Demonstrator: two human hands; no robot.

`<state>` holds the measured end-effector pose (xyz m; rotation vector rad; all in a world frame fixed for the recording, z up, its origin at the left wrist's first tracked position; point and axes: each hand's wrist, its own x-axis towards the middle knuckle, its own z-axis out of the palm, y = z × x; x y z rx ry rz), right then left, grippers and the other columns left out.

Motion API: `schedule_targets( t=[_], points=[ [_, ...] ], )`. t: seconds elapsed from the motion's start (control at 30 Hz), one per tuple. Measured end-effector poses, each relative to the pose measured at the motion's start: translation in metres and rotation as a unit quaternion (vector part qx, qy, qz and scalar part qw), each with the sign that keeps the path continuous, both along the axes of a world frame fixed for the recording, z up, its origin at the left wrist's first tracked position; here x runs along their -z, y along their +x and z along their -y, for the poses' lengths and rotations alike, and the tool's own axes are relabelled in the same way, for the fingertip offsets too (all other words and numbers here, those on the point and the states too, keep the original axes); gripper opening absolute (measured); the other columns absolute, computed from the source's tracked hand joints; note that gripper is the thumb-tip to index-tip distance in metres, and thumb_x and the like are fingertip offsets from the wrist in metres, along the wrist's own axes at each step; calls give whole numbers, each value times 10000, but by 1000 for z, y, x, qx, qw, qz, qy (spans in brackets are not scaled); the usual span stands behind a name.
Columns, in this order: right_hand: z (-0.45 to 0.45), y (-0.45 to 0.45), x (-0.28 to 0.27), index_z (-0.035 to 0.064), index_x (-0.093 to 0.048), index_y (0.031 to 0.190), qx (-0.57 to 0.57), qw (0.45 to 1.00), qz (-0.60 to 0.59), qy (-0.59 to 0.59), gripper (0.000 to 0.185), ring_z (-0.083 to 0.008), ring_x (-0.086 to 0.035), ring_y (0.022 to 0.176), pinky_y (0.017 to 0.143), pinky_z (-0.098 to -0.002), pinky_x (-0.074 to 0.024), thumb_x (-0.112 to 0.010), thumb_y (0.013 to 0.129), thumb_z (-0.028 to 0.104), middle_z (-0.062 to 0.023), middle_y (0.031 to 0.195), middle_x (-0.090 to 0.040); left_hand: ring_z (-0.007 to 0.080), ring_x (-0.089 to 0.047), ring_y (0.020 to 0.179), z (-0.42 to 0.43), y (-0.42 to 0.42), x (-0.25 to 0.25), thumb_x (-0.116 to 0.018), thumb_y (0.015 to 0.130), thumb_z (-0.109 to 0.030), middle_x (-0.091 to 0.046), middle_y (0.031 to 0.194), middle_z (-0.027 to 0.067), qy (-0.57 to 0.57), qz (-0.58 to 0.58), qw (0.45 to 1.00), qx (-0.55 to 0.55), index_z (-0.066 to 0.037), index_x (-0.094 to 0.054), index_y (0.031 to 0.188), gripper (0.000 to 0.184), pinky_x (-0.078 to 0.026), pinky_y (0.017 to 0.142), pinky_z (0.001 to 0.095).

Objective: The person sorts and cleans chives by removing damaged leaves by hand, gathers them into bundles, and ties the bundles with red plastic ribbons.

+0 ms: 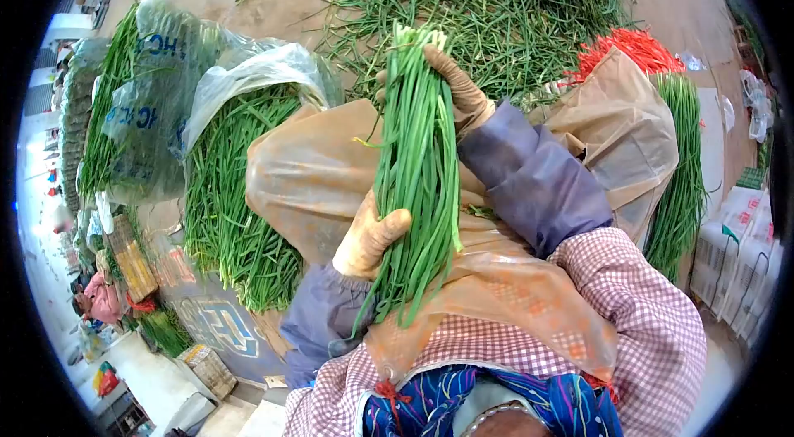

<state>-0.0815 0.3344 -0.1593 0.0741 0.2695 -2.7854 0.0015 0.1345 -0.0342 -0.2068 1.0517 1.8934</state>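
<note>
A long bunch of green stalks point(418, 164) stands upright in front of my body, its pale cut ends at the top. My left hand point(372, 234), in a pale glove, grips the lower part from the left, thumb across the front. Higher up, my right hand point(459, 90), in a brown glove, wraps round the bunch near the pale ends from the right. Some of its fingertips show at the far side; the rest are hidden behind the stalks. A translucent brown plastic apron point(496, 272) covers my lap and knees.
Loose green stalks point(496, 7) are heaped on the floor ahead. A plastic-wrapped pile of greens point(240, 189) lies at left, beside bagged greens point(149, 114). At right are red ties point(633, 52), more greens point(678, 172) and white packages point(732, 255). A person in pink point(101, 298) is far left.
</note>
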Motion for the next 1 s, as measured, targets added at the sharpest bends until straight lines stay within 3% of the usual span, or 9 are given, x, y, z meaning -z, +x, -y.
schedule_targets(
  t=[0.2, 0.3, 0.33, 0.47, 0.63, 0.7, 0.73, 0.83, 1.0],
  points=[
    [10, 51, -63, 65, -590, 1194, -108, 984, 136, -38, 475, -231, -689, 918, 837, -397, -580, -699, 863, 386, -121, 1045, -689, 155, -574, 1001, -5, -9, -3, -833, 686, -500, -567, 1160, 51, -80, -27, 996, -21, -52, -406, 1363, 917, -513, 838, 314],
    [27, 62, -44, 66, -583, 1214, -55, 985, 157, -50, 399, -228, -676, 947, 856, -386, -569, -680, 893, 283, -102, 1068, -681, 160, -571, 1009, -8, -15, 8, -834, 705, -456, -563, 1157, 50, -118, -3, 993, -13, -56, -406, 1360, 879, -512, 836, 316],
    [29, 62, -39, 75, -597, 1186, -62, 975, 211, -15, 361, -218, -676, 917, 829, -384, -571, -677, 893, 271, -92, 1052, -680, 158, -587, 977, -10, -16, 10, -801, 777, -342, -578, 1126, 55, -111, 10, 994, -20, -51, -448, 1309, 701, -519, 811, 316],
    [45, 54, -2, 86, -604, 1210, -39, 962, 268, -43, 379, -225, -666, 927, 832, -392, -554, -662, 899, 295, -85, 1093, -679, 173, -641, 783, -28, -58, 7, -708, 874, -176, -640, 930, 58, -169, 121, 975, 76, -54, -522, 1183, 381, -550, 673, 311],
    [36, 23, 74, 90, -622, 1221, -120, 937, 315, -96, 548, -274, -650, 984, 924, -445, -499, -575, 893, 527, -116, 1125, -679, 217, -681, 838, -45, -125, 97, -680, 896, -337, -691, 990, 103, -271, 274, 907, 172, -49, -597, 1140, 387, -577, 738, 376],
    [27, 2, 106, 75, -600, 1250, -178, 839, 513, 28, 635, -290, -635, 1013, 931, -462, -486, -601, 854, 571, -143, 1168, -655, 215, -683, 854, -48, -139, 155, -687, 889, -339, -692, 1016, 93, -261, 307, 896, 188, -34, -606, 1144, 406, -572, 756, 366],
    [43, 7, 159, 44, -533, 1316, -178, 869, 458, 55, 765, -314, -606, 1060, 952, -488, -460, -615, 816, 618, -168, 1265, -593, 217, -684, 858, -51, -143, 162, -690, 888, -326, -693, 1019, 89, -258, 292, 901, 190, -28, -598, 1157, 412, -571, 756, 362],
    [32, -7, 122, 4, -557, 1260, -144, 824, 534, 122, 657, -291, -627, 1007, 933, -430, -484, -637, 853, 514, -165, 1182, -641, 213, -680, 888, -56, -144, 167, -702, 882, -279, -692, 1036, 80, -269, 272, 902, 198, -21, -564, 1208, 438, -563, 770, 354],
    [42, -19, 129, -8, -599, 1125, 59, 912, 405, 10, 383, -281, -670, 792, 709, -422, -565, -704, 846, 232, -141, 969, -681, 198, -662, 949, -84, -142, 93, -724, 856, -174, -645, 1129, 89, -331, 171, 902, 218, -57, -511, 1266, 477, -573, 774, 377]
  ],
)
